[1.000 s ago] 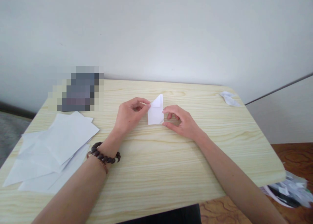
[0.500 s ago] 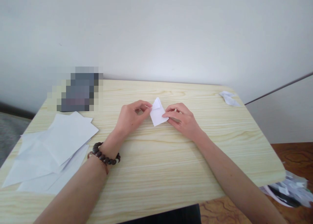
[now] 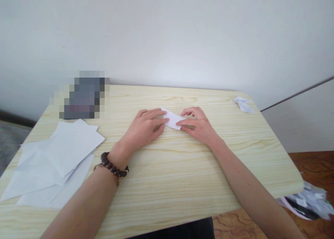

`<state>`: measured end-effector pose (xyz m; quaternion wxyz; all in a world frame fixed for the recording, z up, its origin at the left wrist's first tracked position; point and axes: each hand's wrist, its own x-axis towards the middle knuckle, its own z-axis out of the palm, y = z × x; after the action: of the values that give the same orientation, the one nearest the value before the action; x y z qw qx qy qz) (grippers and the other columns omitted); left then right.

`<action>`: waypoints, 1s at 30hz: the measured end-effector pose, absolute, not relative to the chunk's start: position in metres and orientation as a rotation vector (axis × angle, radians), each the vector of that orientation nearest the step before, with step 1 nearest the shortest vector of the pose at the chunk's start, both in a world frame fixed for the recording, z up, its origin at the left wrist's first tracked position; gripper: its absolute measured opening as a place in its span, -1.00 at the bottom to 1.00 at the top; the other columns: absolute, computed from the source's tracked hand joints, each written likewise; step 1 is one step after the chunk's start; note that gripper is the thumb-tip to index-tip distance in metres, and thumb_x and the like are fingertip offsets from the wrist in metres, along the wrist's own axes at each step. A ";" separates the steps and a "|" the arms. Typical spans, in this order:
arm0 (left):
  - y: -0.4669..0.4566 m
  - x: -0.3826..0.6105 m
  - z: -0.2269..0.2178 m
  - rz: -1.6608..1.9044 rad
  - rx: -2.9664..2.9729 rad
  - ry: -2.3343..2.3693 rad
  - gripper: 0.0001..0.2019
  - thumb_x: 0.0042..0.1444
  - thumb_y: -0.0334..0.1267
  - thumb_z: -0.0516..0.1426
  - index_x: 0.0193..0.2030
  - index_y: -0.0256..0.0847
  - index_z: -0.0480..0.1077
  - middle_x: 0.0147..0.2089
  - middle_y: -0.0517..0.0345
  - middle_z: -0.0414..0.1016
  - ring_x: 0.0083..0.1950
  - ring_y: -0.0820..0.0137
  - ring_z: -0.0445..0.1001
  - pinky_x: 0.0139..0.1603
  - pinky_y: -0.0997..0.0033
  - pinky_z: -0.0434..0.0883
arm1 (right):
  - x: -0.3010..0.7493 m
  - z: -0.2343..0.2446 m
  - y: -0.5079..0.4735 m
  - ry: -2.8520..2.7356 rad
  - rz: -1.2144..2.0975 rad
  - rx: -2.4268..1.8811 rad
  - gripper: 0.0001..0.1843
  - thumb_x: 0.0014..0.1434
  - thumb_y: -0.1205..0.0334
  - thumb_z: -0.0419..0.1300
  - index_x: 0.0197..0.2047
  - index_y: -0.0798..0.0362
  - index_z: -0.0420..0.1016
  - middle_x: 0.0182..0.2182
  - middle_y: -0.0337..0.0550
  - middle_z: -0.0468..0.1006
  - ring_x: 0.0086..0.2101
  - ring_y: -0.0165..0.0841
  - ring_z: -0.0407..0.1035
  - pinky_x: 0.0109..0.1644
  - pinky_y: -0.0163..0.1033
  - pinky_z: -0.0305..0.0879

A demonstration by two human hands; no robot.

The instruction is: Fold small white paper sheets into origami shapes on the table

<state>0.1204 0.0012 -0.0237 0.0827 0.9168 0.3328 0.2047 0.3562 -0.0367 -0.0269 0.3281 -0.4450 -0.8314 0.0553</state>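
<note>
A small folded white paper (image 3: 172,119) lies flat on the light wooden table (image 3: 167,169), between my two hands. My left hand (image 3: 145,127) wears a dark bead bracelet at the wrist; its fingers stretch out and press on the paper's left end. My right hand (image 3: 197,125) holds the paper's right end down, thumb and fingers pinched on its edge. Most of the paper's ends are hidden under my fingers.
A loose stack of white sheets (image 3: 54,159) lies at the table's left. A blurred dark object (image 3: 82,96) sits at the back left. A crumpled white paper scrap (image 3: 244,104) rests at the back right corner. Paper litter (image 3: 308,200) lies on the floor at right.
The folded paper stood up between my fingertips; it has been turned and laid flat on the table. Both hands have come down onto it.
</note>
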 end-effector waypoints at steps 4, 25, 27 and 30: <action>0.000 0.121 -0.024 0.637 2.759 1.017 -0.71 0.23 -0.29 0.01 0.00 -0.08 0.48 0.20 0.09 0.38 0.25 0.22 0.30 0.16 0.12 0.22 | 0.357 -0.025 -0.036 -2.209 0.209 -1.201 -0.87 0.18 0.16 0.22 -0.24 -0.08 0.61 -0.35 -0.16 0.38 -0.28 -0.32 0.25 -0.12 -0.14 0.24; -0.005 0.125 -0.019 0.646 2.823 0.808 -0.73 0.20 -0.33 0.03 -0.07 -0.12 0.51 0.02 0.07 0.48 0.02 0.25 0.45 0.03 0.20 0.38 | 0.351 -0.027 -0.033 -1.972 0.426 -1.459 -0.87 0.23 0.24 0.15 -0.20 0.04 0.51 -0.31 -0.15 0.48 -0.27 -0.35 0.37 -0.20 -0.24 0.26; -0.004 0.124 -0.020 0.659 2.812 0.815 -0.74 0.20 -0.32 0.03 -0.08 -0.12 0.52 0.02 0.07 0.48 0.02 0.25 0.45 0.05 0.20 0.38 | 0.352 -0.027 -0.033 -1.948 0.444 -1.449 -0.88 0.21 0.23 0.17 -0.22 0.04 0.51 -0.31 -0.16 0.47 -0.27 -0.36 0.36 -0.19 -0.24 0.27; -0.003 0.123 -0.020 0.665 2.809 0.808 -0.74 0.21 -0.30 0.03 -0.07 -0.11 0.52 0.03 0.07 0.48 0.04 0.25 0.45 0.08 0.20 0.37 | 0.353 -0.028 -0.033 -1.929 0.447 -1.461 -0.87 0.18 0.16 0.21 -0.31 0.03 0.52 -0.32 -0.18 0.40 -0.28 -0.36 0.34 -0.18 -0.24 0.26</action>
<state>0.1235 -0.0031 -0.0201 0.0720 0.9347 0.2688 0.2213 0.3530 -0.0331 -0.0281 0.3338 -0.5596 -0.7390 0.1711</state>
